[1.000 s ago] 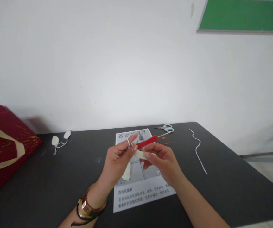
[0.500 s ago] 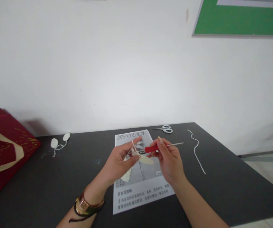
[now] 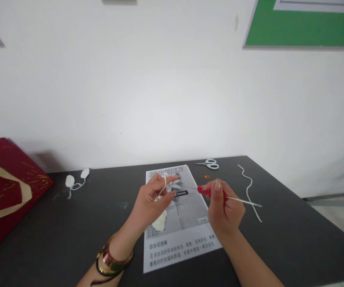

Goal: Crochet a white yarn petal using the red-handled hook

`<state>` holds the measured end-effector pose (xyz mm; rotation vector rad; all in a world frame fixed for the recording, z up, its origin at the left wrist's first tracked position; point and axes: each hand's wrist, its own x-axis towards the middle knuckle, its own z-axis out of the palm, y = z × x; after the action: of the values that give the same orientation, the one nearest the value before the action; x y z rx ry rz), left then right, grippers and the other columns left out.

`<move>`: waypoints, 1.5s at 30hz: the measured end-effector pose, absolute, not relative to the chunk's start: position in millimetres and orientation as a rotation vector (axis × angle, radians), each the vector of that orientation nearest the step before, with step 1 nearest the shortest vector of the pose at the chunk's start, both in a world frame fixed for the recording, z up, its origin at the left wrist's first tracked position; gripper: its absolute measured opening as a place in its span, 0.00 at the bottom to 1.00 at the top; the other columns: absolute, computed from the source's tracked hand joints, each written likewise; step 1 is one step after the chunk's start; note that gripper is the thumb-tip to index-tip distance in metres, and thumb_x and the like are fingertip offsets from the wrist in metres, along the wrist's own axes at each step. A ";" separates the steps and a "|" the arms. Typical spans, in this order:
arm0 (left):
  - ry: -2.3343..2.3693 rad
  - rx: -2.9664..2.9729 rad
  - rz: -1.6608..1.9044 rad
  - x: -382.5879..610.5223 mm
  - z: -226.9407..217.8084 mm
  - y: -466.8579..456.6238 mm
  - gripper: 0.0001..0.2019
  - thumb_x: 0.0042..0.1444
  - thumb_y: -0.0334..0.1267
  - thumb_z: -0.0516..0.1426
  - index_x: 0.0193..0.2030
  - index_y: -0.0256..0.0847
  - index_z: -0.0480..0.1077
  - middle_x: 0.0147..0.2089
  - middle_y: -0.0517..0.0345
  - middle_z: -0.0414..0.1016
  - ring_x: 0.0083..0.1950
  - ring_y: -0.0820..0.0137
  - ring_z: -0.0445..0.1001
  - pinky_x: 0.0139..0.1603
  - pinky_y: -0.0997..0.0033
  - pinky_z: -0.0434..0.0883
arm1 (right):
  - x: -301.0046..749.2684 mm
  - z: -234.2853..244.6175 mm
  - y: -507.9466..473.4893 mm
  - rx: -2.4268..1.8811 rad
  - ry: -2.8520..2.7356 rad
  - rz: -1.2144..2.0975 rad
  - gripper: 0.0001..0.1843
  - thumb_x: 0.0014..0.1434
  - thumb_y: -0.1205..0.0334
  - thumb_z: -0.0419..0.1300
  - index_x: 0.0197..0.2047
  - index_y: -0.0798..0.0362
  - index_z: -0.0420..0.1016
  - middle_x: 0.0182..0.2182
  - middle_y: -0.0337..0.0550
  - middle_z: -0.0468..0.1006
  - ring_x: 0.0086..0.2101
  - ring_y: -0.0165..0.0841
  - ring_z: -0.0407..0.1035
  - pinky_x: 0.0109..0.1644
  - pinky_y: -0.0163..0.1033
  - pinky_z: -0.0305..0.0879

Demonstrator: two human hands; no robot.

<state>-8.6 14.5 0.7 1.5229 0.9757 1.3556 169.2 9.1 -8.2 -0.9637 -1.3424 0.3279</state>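
Note:
White yarn [image 3: 165, 181] is looped over the raised index finger of my left hand [image 3: 151, 201], and its other fingers are curled around the strand. A cream crocheted petal [image 3: 160, 221] shows below that hand, over the printed sheet; I cannot tell whether it hangs or lies there. My right hand [image 3: 227, 209] is closed around the red handle of a crochet hook [image 3: 203, 189]. The hook's thin metal shaft points left toward my left hand, apart from the yarn, and a second metal end sticks out to the right.
The printed pattern sheet [image 3: 184, 255] lies on the dark table [image 3: 100, 223]. Behind it are small scissors [image 3: 210, 163] and an orange stitch marker [image 3: 207, 176]. A loose yarn piece [image 3: 246, 191] lies right. At left are two joined white petals [image 3: 70, 181] and a red gift bag [image 3: 7, 199].
My right hand has drawn the hook away to the right and down, off the work. The petal that stuck out by my left fingertips no longer shows there. The orange marker has come into view.

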 end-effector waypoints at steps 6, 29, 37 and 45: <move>0.770 1.072 1.128 -16.1 1.8 16.1 0.10 0.57 0.37 0.57 0.40 0.36 0.78 0.22 0.62 0.61 0.26 0.76 0.60 0.28 0.74 0.60 | 168.8 -11.0 20.9 -0.979 -1.361 0.497 0.17 0.65 0.53 0.47 0.32 0.53 0.71 0.27 0.39 0.71 0.27 0.30 0.65 0.33 0.36 0.62; 0.846 1.562 1.379 -17.1 -1.0 13.7 0.21 0.51 0.30 0.61 0.52 0.48 0.72 0.48 0.53 0.69 0.39 0.72 0.68 0.41 0.70 0.67 | 157.1 -3.1 19.0 -0.772 -1.056 1.919 0.16 0.55 0.59 0.62 0.47 0.48 0.67 0.15 0.28 0.64 0.13 0.18 0.38 0.15 0.27 0.31; 1.067 1.856 1.387 -12.8 -4.7 11.2 0.17 0.55 0.32 0.57 0.52 0.45 0.72 0.37 0.57 0.76 0.41 0.70 0.73 0.47 0.70 0.68 | 158.2 -2.1 20.3 -0.802 -1.007 2.050 0.14 0.52 0.57 0.65 0.42 0.50 0.70 0.16 0.26 0.59 0.15 0.18 0.37 0.15 0.26 0.32; 0.998 1.144 1.369 -4.9 4.9 7.5 0.21 0.50 0.37 0.62 0.52 0.38 0.71 0.24 0.63 0.68 0.20 0.79 0.64 0.21 0.77 0.64 | 154.8 -4.9 13.8 -0.937 -1.303 1.473 0.13 0.51 0.55 0.65 0.27 0.58 0.77 0.20 0.40 0.75 0.15 0.19 0.49 0.16 0.30 0.39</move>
<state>-4.9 7.5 4.9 1.1441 0.9980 1.3691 154.8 13.8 -4.9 -0.9371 -1.3030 1.4731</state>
